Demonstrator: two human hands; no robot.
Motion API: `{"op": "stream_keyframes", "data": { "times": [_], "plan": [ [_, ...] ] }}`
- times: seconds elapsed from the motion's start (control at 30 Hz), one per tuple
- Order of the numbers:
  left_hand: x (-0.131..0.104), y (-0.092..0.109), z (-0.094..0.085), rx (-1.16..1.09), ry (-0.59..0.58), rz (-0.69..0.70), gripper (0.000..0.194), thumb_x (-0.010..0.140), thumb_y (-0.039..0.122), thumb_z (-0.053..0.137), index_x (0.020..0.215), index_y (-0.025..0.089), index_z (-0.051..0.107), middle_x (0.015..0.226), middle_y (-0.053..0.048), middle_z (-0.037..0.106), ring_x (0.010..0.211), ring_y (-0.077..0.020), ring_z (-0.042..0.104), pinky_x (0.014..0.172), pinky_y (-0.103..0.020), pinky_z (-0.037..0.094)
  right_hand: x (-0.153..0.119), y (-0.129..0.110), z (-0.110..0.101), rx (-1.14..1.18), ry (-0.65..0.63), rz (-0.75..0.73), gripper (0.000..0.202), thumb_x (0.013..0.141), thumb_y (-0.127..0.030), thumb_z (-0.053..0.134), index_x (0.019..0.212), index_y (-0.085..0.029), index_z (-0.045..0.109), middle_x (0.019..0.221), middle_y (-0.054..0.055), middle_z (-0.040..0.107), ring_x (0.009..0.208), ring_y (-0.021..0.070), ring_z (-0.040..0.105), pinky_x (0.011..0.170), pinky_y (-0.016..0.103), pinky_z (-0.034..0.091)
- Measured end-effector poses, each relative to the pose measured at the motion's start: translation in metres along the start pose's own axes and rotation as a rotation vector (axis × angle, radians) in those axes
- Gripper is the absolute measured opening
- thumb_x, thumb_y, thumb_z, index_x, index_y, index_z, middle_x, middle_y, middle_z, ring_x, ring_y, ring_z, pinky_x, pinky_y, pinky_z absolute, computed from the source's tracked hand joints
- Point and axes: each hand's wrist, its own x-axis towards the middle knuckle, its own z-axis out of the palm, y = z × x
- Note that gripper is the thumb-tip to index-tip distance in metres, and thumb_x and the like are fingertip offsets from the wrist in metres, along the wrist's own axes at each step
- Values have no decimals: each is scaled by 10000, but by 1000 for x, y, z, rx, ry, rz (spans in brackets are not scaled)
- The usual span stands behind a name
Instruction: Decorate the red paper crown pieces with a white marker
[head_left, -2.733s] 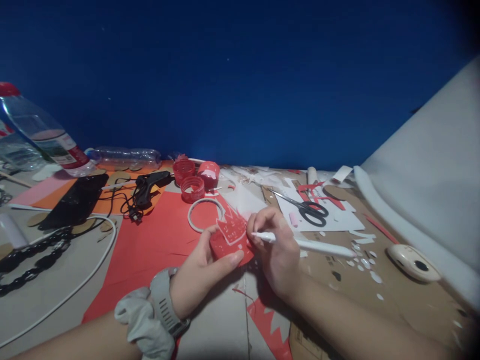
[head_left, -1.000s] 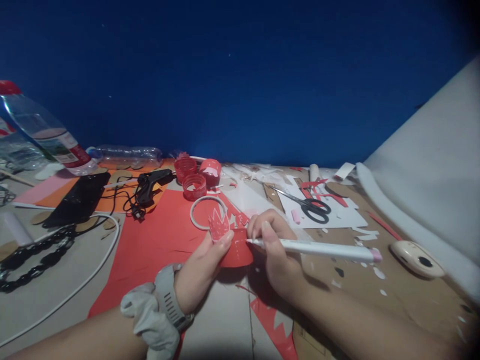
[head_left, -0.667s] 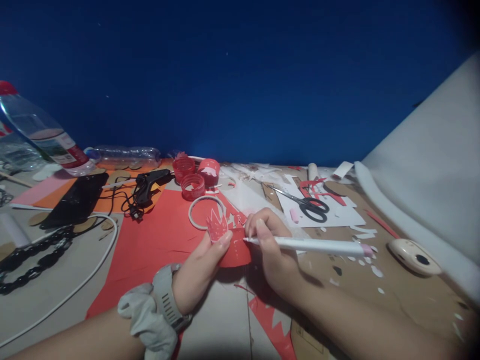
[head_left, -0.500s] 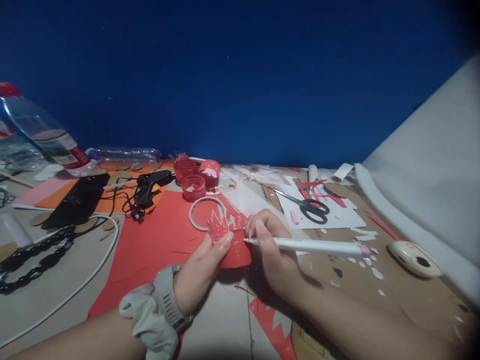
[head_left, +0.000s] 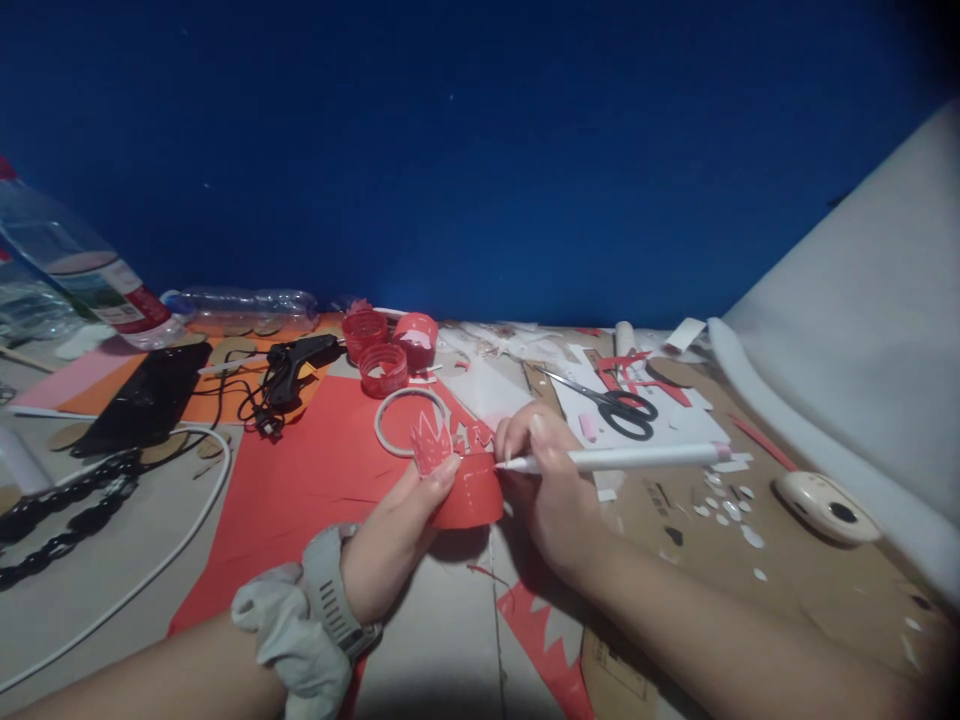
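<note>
My left hand (head_left: 409,510) is closed, pinching a piece of red paper (head_left: 478,497) together with a small red paper cutout with pointed tips and white outlines (head_left: 430,446). White dashes run across the red paper. In my right hand (head_left: 551,480) is a white marker (head_left: 637,458), held sideways with its tip at the right edge of the red paper. I cannot tell whether the tip touches it. Behind my left hand lies a white ring (head_left: 386,440) on a large red sheet (head_left: 277,500).
Black-handled scissors (head_left: 626,412) lie on white paper at right, near a cream oval device (head_left: 825,508) and paper scraps. A black glue gun (head_left: 300,360), red bottle caps (head_left: 382,370), a large plastic bottle (head_left: 105,280) and a white cable (head_left: 202,515) are at left. A blue wall (head_left: 465,180) stands behind.
The marker's tip has moved slightly right and up to the red paper's edge, and its back end has risen. My right hand has shifted a little up. The left hand keeps its pinch.
</note>
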Motion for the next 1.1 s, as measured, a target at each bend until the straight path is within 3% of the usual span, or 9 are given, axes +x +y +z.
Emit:
{"op": "stream_keyframes", "data": {
  "times": [0.37,0.53,1.1],
  "plan": [
    [1,-2,-4,32,-12,-5,423,945,472,521,1258,217,645,1340,-61,632,1339,-305,458,1178,-451,249,1,1,-2,22,-54,29,367,1001,-395,440,692,-203,495,652,-29,466,585,131,385,564,271,306],
    [1,0,-1,12,-12,7,410,912,493,571,1197,220,682,1308,-56,654,1351,-313,444,1190,-457,216,3,2,-1,5,-45,-49,386,1004,-408,434,684,-204,505,656,-25,481,625,139,429,616,282,342],
    [0,-1,-1,36,17,-11,415,860,516,635,1144,223,710,1248,-67,685,1284,-338,500,1146,-481,267,3,3,-2,-66,-33,-35,383,1010,-395,438,685,-209,513,663,-34,493,632,130,449,634,273,365]
  ]
}}
